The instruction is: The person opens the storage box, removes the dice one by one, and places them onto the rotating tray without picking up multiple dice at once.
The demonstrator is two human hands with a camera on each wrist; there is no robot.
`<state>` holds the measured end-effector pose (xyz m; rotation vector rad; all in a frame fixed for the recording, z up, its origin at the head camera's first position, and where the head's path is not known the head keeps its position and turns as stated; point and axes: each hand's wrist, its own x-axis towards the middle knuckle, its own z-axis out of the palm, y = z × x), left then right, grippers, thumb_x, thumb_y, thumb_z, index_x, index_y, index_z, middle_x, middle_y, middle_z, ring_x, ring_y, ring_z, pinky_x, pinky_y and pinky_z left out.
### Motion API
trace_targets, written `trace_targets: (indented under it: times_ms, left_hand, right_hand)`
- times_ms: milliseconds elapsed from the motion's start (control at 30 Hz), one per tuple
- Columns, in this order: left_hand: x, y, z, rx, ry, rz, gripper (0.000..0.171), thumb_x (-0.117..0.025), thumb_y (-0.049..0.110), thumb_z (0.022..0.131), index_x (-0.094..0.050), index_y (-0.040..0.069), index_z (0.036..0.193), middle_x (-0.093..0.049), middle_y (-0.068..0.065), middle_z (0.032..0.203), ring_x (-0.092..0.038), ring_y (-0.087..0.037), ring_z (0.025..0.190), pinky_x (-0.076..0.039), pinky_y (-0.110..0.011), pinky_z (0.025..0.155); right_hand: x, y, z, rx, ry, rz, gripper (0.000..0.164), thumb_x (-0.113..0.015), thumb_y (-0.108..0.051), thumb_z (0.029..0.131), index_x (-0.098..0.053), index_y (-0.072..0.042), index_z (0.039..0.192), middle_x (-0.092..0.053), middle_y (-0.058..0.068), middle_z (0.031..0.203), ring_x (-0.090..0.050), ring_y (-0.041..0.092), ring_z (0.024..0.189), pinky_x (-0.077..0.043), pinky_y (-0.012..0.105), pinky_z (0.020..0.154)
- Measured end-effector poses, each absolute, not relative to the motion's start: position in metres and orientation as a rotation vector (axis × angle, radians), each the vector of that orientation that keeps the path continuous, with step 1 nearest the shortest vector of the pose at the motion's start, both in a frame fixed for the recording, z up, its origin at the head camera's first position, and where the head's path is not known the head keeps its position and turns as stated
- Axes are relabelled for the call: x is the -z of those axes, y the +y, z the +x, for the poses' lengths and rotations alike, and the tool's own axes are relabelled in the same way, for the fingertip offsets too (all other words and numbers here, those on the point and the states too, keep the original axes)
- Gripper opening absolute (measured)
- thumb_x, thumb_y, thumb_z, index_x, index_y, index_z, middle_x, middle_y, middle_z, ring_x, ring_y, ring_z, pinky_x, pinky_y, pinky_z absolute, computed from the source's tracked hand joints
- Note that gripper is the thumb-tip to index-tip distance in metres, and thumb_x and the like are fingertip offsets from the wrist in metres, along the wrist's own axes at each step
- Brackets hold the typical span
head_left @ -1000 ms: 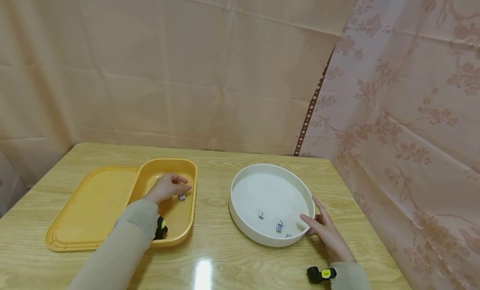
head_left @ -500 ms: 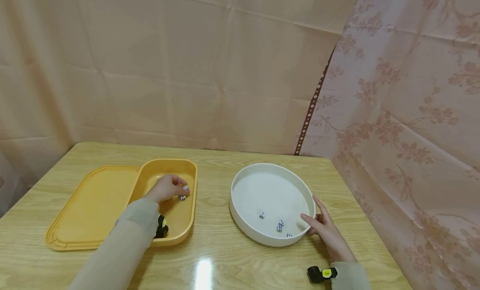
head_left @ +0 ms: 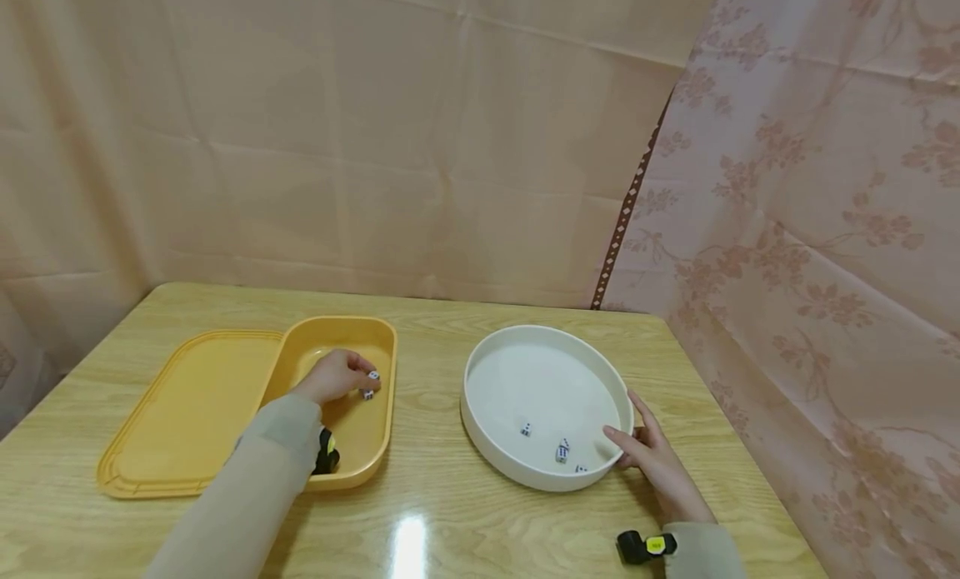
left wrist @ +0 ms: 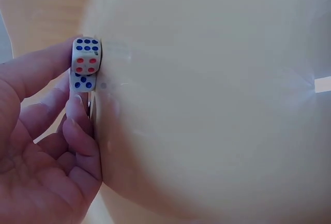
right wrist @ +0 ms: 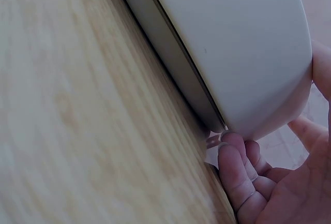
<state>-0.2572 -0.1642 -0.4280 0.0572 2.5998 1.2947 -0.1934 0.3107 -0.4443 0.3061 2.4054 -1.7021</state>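
Observation:
My left hand (head_left: pixel 333 376) reaches into a yellow box (head_left: pixel 362 446) and pinches a white die (head_left: pixel 373 376) in its fingertips. In the left wrist view this die (left wrist: pixel 86 57) shows blue and red dots. Right against it is a second die (left wrist: pixel 83 82) with blue dots, partly hidden; whether the fingers hold it too I cannot tell. My right hand (head_left: pixel 656 462) grips the near right rim of a round white tray (head_left: pixel 480 447), thumb over the edge and fingers outside. Several dice (head_left: pixel 562 454) lie inside the tray towards its near side.
A flat yellow lid (head_left: pixel 191 412) lies left of the box, partly under its edge. Both stand on a wood-grain table (head_left: pixel 427 396), with the tray to their right. Curtains hang behind (head_left: pixel 375 146) and along the right (head_left: pixel 825 229).
My left fingertips have come together on a die, which now sits a little higher, above the other one. The right hand still holds the tray rim, unmoved.

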Motion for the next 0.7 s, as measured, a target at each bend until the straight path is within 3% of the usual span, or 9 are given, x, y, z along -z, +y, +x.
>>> trace_targets:
  times_ms: [700]
  left_hand:
    - [0.4299,-0.1684,-0.2592,-1.307,2.579,0.073,0.025,-0.07,0.02,0.092,-0.067,0.0,0.105,-0.07,-0.008,0.095,-0.058,-0.018,0.087,-0.046,-0.027,0.073]
  right_hand:
    - [0.4429,0.3086,-0.1918,1.68,2.41,0.311,0.089,-0.066,-0.036,0.095,-0.004,-0.031,0.16,-0.052,0.005,0.102,-0.059,0.013,0.078,-0.05,0.026,0.078]
